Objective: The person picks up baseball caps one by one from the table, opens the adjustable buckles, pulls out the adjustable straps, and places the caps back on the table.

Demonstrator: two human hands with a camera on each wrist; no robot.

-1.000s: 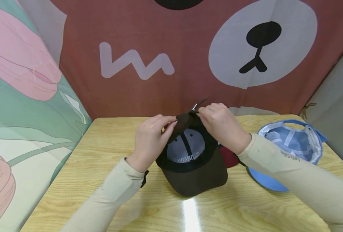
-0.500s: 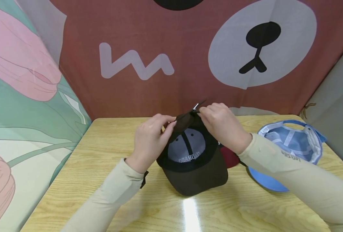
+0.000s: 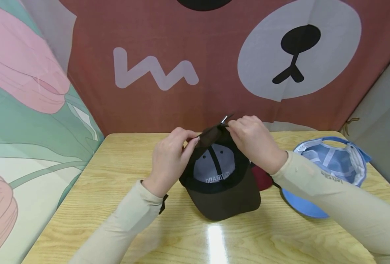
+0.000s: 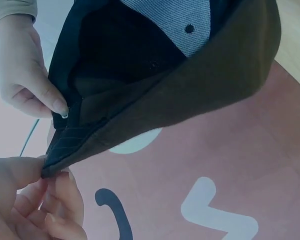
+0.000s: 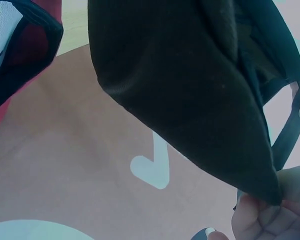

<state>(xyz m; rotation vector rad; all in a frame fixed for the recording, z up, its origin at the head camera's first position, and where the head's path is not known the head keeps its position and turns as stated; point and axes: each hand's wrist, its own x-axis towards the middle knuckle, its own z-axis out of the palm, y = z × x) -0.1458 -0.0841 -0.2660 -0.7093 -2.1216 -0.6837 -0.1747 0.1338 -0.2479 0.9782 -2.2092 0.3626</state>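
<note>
left hand [image 3: 170,157]: clamped, thumb and fingers pinching the back edge of the dark cap. i see it a touch higher than a second ago, same hold.

dark cap [image 3: 219,179]: between the hands, over the middle of the table [image 3: 132,146], inside toward me, peak pointing down and near. since the last two looks the peak has drawn slightly up and to the right. i cannot tell whether it touches the wood.

buckle [image 3: 224,119]: metal, sticking up past the cap's back edge, just beside the right fingertips. i cannot make out whether the strap is threaded through it.

right hand [image 3: 259,145]: clamped too, pinching the back of the cap near the buckle; nearly unmoved over the second.

red cap [image 3: 261,178]: partly hidden behind the dark cap and right arm; no shift seen.

blue cap [image 3: 333,163]: far right, inside facing up; no shift seen.

reading: small turn of the cap, both pinches kept. i judge the work at the back strap as mid-way, nothing released.
</note>
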